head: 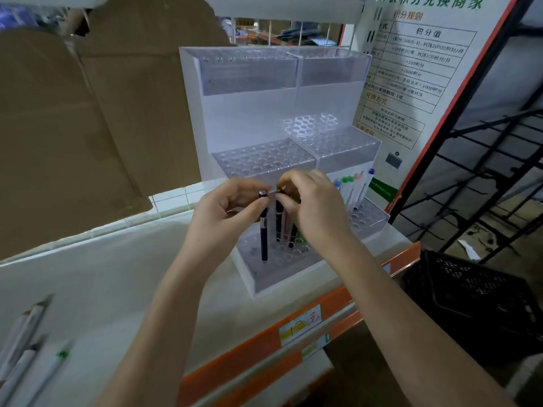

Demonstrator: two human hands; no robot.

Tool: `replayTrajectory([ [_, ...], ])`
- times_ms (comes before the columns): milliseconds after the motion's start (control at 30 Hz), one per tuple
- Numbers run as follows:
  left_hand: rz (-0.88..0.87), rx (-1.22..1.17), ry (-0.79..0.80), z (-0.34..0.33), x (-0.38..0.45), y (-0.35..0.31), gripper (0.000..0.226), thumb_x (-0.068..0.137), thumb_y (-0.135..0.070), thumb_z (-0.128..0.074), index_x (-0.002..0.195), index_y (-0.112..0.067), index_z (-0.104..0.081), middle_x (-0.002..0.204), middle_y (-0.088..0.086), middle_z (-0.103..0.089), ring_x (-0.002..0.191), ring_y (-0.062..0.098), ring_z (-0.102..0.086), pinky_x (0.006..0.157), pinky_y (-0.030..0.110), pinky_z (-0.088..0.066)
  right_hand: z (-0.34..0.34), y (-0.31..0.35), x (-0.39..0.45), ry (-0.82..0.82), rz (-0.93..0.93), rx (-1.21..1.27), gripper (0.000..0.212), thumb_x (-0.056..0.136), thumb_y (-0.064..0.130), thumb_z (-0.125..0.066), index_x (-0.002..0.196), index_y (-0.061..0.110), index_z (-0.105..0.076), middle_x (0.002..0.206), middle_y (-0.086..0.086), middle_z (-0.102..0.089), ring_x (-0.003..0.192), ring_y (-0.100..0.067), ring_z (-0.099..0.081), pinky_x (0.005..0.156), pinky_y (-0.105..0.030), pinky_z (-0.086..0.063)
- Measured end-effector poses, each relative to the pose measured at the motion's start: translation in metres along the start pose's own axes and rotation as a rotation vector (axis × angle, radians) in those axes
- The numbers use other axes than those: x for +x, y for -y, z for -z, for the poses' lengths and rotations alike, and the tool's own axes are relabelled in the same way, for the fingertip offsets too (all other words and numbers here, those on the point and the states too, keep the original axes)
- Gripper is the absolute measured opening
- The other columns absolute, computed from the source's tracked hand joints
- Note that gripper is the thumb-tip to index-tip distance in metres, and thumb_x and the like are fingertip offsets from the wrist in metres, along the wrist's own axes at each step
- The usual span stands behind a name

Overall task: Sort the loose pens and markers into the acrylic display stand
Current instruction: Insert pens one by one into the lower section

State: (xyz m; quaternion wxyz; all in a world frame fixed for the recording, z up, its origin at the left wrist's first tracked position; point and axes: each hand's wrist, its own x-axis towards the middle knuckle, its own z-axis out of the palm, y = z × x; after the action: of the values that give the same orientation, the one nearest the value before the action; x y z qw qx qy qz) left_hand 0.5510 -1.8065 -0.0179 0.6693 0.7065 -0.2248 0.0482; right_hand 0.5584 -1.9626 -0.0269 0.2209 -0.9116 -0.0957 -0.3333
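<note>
A clear acrylic display stand [264, 160] with tiers of round holes stands on the white shelf. My left hand [223, 212] pinches the top of a dark blue pen [264, 236] that stands upright in a hole of the lowest front tier. Beside it, my right hand [314, 207] holds a bunch of pens [283, 227], one black with a gold cap, their tips at the same tier's holes. Several white markers [354, 190] with coloured caps stand in the lower right tier. Loose white pens [23, 345] lie at the shelf's lower left.
Brown cardboard [88, 127] leans behind the shelf on the left. A printed poster [417, 69] stands right of the stand. A black plastic crate [476, 301] and a black wire rack [484, 160] sit at the right. The shelf's orange front edge [264, 345] carries labels.
</note>
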Motion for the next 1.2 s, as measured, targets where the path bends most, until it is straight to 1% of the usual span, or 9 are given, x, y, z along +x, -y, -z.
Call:
replayTrajectory([
  [100,-0.004,-0.012,0.018,-0.001,0.000,-0.001,0.020,0.085,-0.002,-0.061,0.089,-0.021,-0.066,0.075,-0.014,-0.070,0.071,-0.001,-0.064,0.068,0.014,-0.050,-0.003,0.001,-0.002,-0.083,0.071,-0.108,0.017,0.068,0.006,-0.079,0.077,0.006,-0.065,0.067,-0.003,-0.062,0.067,-0.025,-0.057,0.054,-0.026,-0.038],
  [267,-0.003,-0.016,0.023,0.002,0.000,0.001,0.018,0.086,-0.003,-0.062,0.090,-0.020,-0.066,0.076,-0.012,-0.071,0.072,0.001,-0.064,0.069,0.015,-0.051,-0.001,0.002,-0.003,-0.109,0.095,-0.193,0.024,0.061,0.005,-0.083,0.073,0.007,-0.062,0.063,-0.004,-0.059,0.063,-0.026,-0.055,0.059,-0.026,-0.035],
  [433,0.000,-0.006,0.024,0.003,0.000,0.004,0.019,0.085,-0.004,-0.062,0.090,-0.021,-0.066,0.077,-0.012,-0.071,0.073,0.002,-0.064,0.069,0.017,-0.052,-0.002,0.000,-0.005,-0.053,-0.002,-0.089,0.015,0.073,0.007,-0.076,0.079,0.006,-0.062,0.073,0.010,-0.039,0.075,-0.025,-0.052,0.064,-0.029,-0.035],
  [533,-0.002,0.002,0.022,0.004,0.000,0.004,0.018,0.085,-0.005,-0.063,0.090,-0.022,-0.066,0.077,-0.012,-0.071,0.073,0.002,-0.064,0.070,0.017,-0.053,-0.005,-0.006,-0.006,-0.035,-0.085,-0.080,0.010,0.079,0.012,-0.071,0.081,0.009,-0.062,0.079,0.008,-0.039,0.079,-0.017,-0.042,0.065,-0.029,-0.032],
  [667,-0.002,-0.005,0.023,0.004,0.001,0.005,0.018,0.085,-0.005,-0.063,0.089,-0.023,-0.066,0.076,-0.011,-0.070,0.072,0.003,-0.064,0.070,0.018,-0.053,-0.003,-0.004,-0.006,-0.120,-0.008,-0.103,0.016,0.072,0.007,-0.076,0.074,0.007,-0.060,0.070,0.013,-0.032,0.073,-0.014,-0.039,0.063,-0.030,-0.035],
  [733,-0.002,-0.009,0.023,0.004,0.001,0.005,0.018,0.085,-0.005,-0.063,0.089,-0.023,-0.066,0.076,-0.011,-0.070,0.073,0.003,-0.064,0.070,0.018,-0.054,-0.003,-0.004,-0.006,-0.155,0.052,-0.140,0.021,0.068,0.005,-0.079,0.071,0.007,-0.059,0.064,0.012,-0.037,0.070,-0.015,-0.042,0.063,-0.029,-0.036],
  [833,-0.002,-0.016,0.027,0.004,0.002,0.005,0.018,0.085,-0.005,-0.063,0.090,-0.022,-0.066,0.076,-0.011,-0.070,0.073,0.003,-0.064,0.070,0.017,-0.053,-0.006,-0.008,-0.008,-0.157,0.088,-0.178,0.022,0.068,0.005,-0.079,0.070,0.007,-0.058,0.064,-0.001,-0.053,0.074,-0.011,-0.036,0.065,-0.027,-0.033],
  [1100,-0.018,-0.028,0.041,0.006,0.002,0.005,0.016,0.084,-0.004,-0.062,0.091,-0.018,-0.066,0.075,-0.013,-0.070,0.072,0.001,-0.064,0.068,0.014,-0.051,-0.009,-0.005,-0.011,-0.087,0.131,-0.237,0.018,0.077,0.007,-0.072,0.071,0.009,-0.055,0.064,-0.002,-0.058,0.076,-0.015,-0.037,0.067,-0.028,-0.029],
  [1200,-0.016,-0.036,0.044,0.006,0.003,0.004,0.017,0.085,-0.003,-0.062,0.090,-0.019,-0.066,0.074,-0.014,-0.069,0.071,-0.001,-0.063,0.067,0.013,-0.050,-0.009,-0.007,-0.008,-0.092,0.102,-0.253,0.017,0.076,0.008,-0.073,0.072,0.009,-0.057,0.064,-0.001,-0.059,0.074,-0.020,-0.045,0.068,-0.029,-0.028],
])
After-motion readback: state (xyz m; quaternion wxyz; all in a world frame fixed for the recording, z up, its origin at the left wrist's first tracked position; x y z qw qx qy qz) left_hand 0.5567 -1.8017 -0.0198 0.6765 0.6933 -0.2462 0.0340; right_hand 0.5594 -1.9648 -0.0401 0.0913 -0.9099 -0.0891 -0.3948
